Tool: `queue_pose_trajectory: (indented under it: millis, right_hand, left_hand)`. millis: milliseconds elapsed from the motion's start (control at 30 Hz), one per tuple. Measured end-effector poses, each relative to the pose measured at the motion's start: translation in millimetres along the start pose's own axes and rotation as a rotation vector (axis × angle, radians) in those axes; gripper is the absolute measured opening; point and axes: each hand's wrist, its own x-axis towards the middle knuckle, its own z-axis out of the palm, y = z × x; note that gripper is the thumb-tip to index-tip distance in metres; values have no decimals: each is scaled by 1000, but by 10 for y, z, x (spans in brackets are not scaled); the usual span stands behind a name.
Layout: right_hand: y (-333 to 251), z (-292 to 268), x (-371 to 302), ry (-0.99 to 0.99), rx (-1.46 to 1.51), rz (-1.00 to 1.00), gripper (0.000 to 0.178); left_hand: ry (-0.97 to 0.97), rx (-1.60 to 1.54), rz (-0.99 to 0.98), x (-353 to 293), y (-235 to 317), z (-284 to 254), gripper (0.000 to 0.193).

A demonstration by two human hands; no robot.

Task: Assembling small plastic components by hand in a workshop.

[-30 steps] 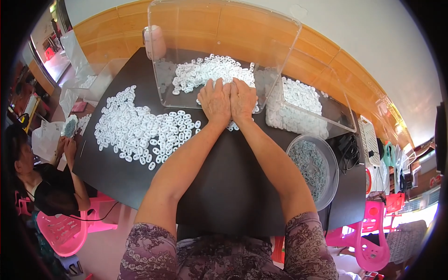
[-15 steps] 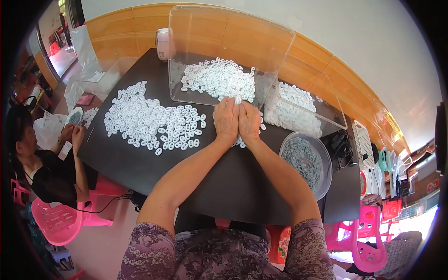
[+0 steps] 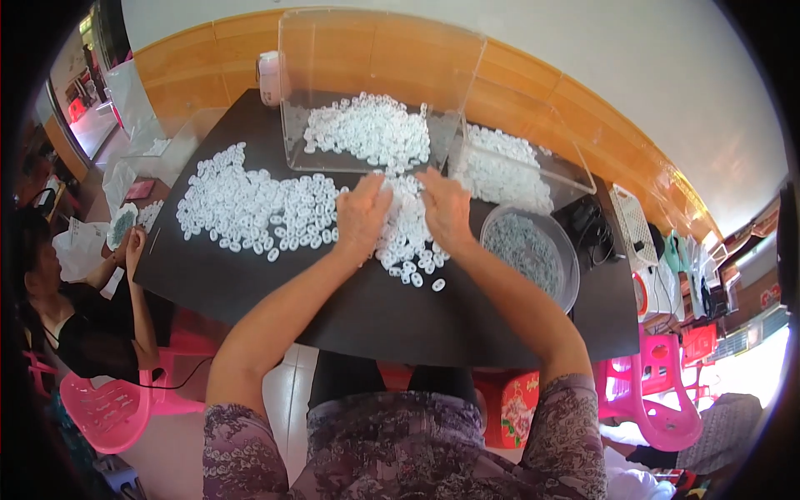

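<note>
Both hands down in the white rings, raking a small pile together.

From overhead, the left hand and right hand lie spread, palms down, gripping nothing, flanking the small pile of rings on the black table before the clear bin. Next they probably need to close inward.

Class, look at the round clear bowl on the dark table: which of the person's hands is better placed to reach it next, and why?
Probably the right hand: it rests on the white rings right beside the round bowl, whereas the left hand lies farther off, across the pile.
</note>
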Motion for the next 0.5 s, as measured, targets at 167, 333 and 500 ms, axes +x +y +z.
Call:
queue_pose_trajectory:
  millis: [167,333,500]
  right_hand:
    - [31,-150,26,-195,-77,206,21]
    - [57,-130,-63,-243,-174,138,28]
    - [122,63,76,-245,-203,12,16]
  left_hand:
    - [-88,54,-40,10,-85,-84,35]
    - [62,376,262,61,-248,1,25]
    - [7,450,302,144,-249,-47,16]
